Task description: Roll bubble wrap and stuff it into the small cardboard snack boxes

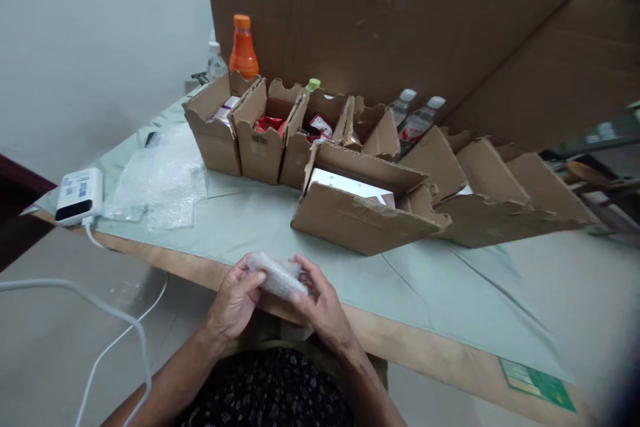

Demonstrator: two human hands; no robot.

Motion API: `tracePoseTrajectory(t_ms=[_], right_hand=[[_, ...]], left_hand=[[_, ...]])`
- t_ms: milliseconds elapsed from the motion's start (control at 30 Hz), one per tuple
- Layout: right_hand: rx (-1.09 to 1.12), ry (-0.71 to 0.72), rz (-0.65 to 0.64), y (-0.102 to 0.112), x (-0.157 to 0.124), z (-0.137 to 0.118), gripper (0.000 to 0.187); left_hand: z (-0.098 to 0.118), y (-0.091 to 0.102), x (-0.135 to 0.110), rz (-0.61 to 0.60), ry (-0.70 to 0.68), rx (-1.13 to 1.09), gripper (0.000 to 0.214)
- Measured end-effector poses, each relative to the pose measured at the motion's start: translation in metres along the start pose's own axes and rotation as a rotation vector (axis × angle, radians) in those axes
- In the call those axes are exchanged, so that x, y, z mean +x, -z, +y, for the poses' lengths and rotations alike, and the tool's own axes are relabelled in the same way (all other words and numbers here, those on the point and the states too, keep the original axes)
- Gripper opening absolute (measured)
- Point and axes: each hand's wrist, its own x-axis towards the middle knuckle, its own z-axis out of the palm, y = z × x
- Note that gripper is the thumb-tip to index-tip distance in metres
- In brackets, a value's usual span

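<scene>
Close to my body, at the table's front edge, both hands hold a small bundle wrapped in bubble wrap (278, 277). My left hand (235, 300) grips its left end with curled fingers. My right hand (323, 303) closes on its right end from below. What is inside the wrap is hidden. Just beyond my hands lies an open cardboard box (360, 220) with a white packet (347, 185) inside.
A row of small open cardboard boxes (260, 140) with packets stands behind, and flattened boxes (500, 193) at right. Loose bubble wrap sheets (160, 180) and a white device (80, 195) with a cable lie at left. Bottles (243, 48) and a tall cardboard wall (400, 20) stand at the back.
</scene>
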Motion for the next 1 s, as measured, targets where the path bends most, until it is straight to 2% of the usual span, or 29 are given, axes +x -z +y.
tracePoseTrajectory(t_ms=[67, 167, 267, 367, 500, 600, 700, 800, 867, 933, 1000], right_hand=[[0.028, -0.030, 0.014, -0.001, -0.002, -0.002, 0.041], [-0.035, -0.044, 0.114, 0.001, -0.002, -0.009, 0.015], [-0.106, -0.012, 0.108, 0.016, 0.000, -0.026, 0.011], [-0.221, 0.069, 0.117, 0.050, 0.002, -0.056, 0.009], [-0.380, 0.171, 0.244, 0.107, 0.003, -0.102, 0.009], [-0.464, 0.207, 0.313, 0.128, 0.005, -0.120, 0.009], [-0.485, 0.207, 0.211, 0.116, 0.013, -0.111, 0.009], [-0.456, 0.238, 0.149, 0.083, 0.027, -0.082, 0.008], [-0.471, 0.329, 0.191, 0.058, 0.039, -0.063, 0.006], [-0.526, 0.481, 0.258, 0.034, 0.049, -0.048, 0.008], [-0.577, 0.634, 0.243, 0.011, 0.057, -0.041, 0.012]], left_hand=[[-0.003, -0.004, -0.001, -0.011, 0.000, 0.021, 0.037], [-0.009, -0.010, 0.000, -0.031, -0.019, 0.054, 0.033], [-0.010, -0.014, 0.004, -0.053, -0.016, 0.070, 0.037], [-0.007, -0.014, 0.010, -0.045, -0.066, 0.084, 0.043], [-0.007, -0.007, 0.024, -0.032, -0.179, 0.230, 0.043], [-0.013, -0.006, 0.030, -0.026, -0.200, 0.288, 0.042], [-0.014, -0.010, 0.028, -0.127, -0.202, 0.175, 0.052], [-0.006, -0.010, 0.027, -0.228, -0.195, 0.018, 0.073], [0.001, -0.005, 0.026, -0.196, -0.164, -0.040, 0.077], [0.007, 0.003, 0.023, -0.156, -0.120, -0.089, 0.076], [0.011, 0.011, 0.020, -0.168, -0.084, -0.153, 0.073]])
